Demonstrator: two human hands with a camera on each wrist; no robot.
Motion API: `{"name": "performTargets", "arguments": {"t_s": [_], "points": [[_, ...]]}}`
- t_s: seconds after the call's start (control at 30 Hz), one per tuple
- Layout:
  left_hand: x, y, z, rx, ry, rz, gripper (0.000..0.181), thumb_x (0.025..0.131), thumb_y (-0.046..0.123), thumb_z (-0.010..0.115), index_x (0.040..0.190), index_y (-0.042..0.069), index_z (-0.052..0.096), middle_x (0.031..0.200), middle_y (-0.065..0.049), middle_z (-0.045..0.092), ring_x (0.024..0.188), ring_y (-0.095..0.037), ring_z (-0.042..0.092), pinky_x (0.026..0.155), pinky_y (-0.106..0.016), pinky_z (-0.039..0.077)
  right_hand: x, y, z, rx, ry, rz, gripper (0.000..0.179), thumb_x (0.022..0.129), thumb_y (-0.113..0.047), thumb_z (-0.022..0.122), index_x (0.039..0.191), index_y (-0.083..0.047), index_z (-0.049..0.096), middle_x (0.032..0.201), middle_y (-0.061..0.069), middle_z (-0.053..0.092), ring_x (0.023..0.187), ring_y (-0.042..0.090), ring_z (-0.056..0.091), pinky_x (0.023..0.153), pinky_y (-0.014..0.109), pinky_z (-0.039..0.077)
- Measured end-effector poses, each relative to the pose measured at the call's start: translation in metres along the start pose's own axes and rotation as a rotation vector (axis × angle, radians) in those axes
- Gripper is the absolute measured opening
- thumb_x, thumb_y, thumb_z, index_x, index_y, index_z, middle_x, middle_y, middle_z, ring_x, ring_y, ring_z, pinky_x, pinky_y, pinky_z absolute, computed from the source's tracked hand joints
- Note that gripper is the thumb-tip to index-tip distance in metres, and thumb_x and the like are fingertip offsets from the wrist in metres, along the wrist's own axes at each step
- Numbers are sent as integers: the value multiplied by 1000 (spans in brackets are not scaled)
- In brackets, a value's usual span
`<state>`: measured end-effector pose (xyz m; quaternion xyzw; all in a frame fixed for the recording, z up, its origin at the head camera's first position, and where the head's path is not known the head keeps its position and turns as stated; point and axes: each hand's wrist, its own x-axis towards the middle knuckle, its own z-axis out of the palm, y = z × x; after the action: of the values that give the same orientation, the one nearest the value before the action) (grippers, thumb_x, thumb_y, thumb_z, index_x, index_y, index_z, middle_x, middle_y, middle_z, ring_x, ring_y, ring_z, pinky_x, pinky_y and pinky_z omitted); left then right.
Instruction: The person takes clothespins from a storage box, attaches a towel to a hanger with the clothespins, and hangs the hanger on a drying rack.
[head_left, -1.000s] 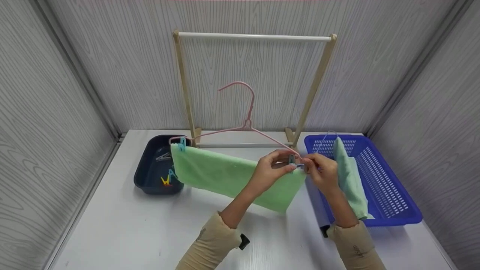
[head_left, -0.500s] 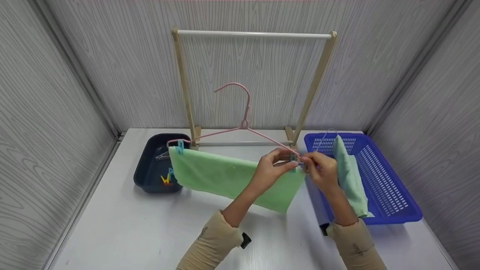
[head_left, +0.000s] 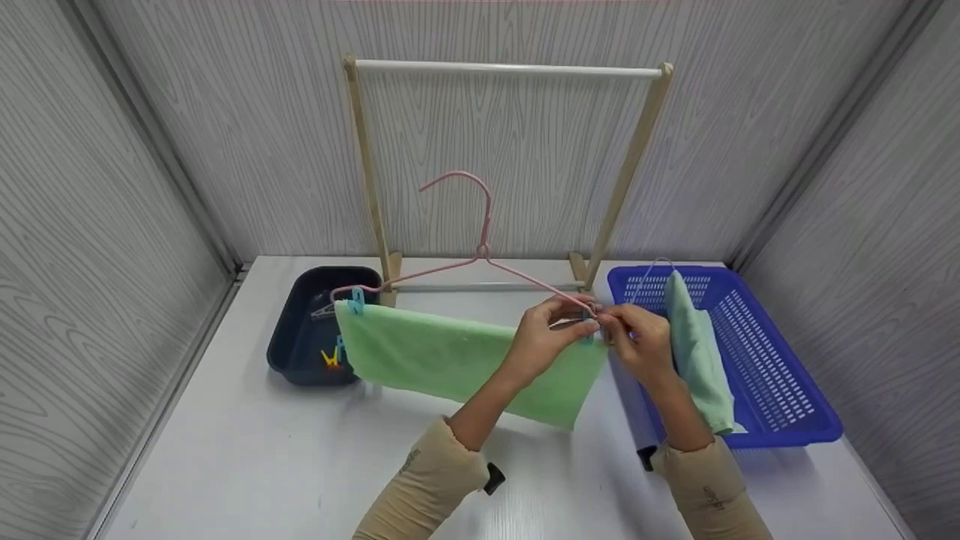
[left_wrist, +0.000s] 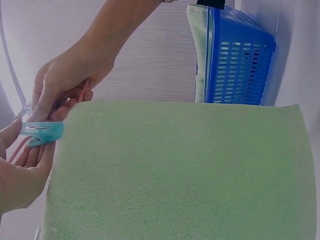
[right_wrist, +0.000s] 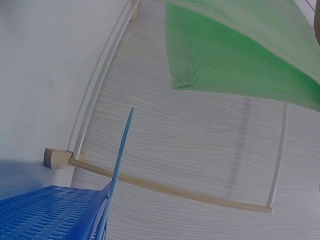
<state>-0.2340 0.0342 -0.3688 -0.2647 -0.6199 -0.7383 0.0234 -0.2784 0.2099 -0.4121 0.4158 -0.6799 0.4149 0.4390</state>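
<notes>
A pink wire hanger stands hook-up above the table, with a light green towel hanging along its lower side. A blue clothespin grips the towel's left corner at the hanger. At the other end, my left hand pinches a second blue clothespin between thumb and fingers, its jaws at the towel's edge. My right hand pinches the hanger's right end right beside it; the pink wire shows through its fingers in the left wrist view. The right wrist view shows mostly the towel, not the fingers.
Behind stands a wooden rack with a white top rail. A dark tub at left holds several clothespins, one yellow. At right is a blue perforated basket with another green cloth on a pale hanger.
The hanger's hook has shifted left and slightly down, and its left end with the clothespin has dropped a little. Both hands stay at the right end, their fingers shifting slightly.
</notes>
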Motion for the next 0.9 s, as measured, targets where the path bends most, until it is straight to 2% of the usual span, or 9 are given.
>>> {"name": "performTargets", "arguments": {"t_s": [0.2, 0.5, 0.67, 0.9], "points": [[0, 0, 2, 8, 9, -4, 31, 84, -2, 63, 113, -12, 57, 106, -20, 60, 100, -22, 58, 87, -29, 46, -1, 0, 1, -20, 8, 4, 32, 92, -23, 57, 73, 2, 61, 57, 3, 53, 45, 10, 46, 42, 18, 36], [2, -2, 4, 50, 36, 28, 28, 84, 0, 64, 110, -9, 60, 109, -19, 59, 99, -19, 57, 88, -31, 45, 0, 3, 1, -38, 15, -10, 33, 92, -24, 57, 71, 1, 61, 57, 3, 53, 45, 10, 45, 42, 19, 35], [3, -3, 4, 69, 52, 41, 27, 83, -1, 65, 108, -11, 61, 104, -21, 60, 96, -20, 58, 86, -30, 46, 1, 3, 2, -42, 26, -10, 33, 92, -24, 58, 70, 1, 61, 56, 3, 52, 44, 10, 44, 42, 19, 34], [0, -2, 8, 100, 111, 58, 23, 82, 0, 67, 102, -11, 63, 94, -19, 63, 91, -23, 60, 79, -27, 50, 1, 2, 3, -40, 28, -25, 32, 92, -22, 58, 70, 2, 61, 57, 3, 52, 46, 11, 45, 43, 20, 35]]}}
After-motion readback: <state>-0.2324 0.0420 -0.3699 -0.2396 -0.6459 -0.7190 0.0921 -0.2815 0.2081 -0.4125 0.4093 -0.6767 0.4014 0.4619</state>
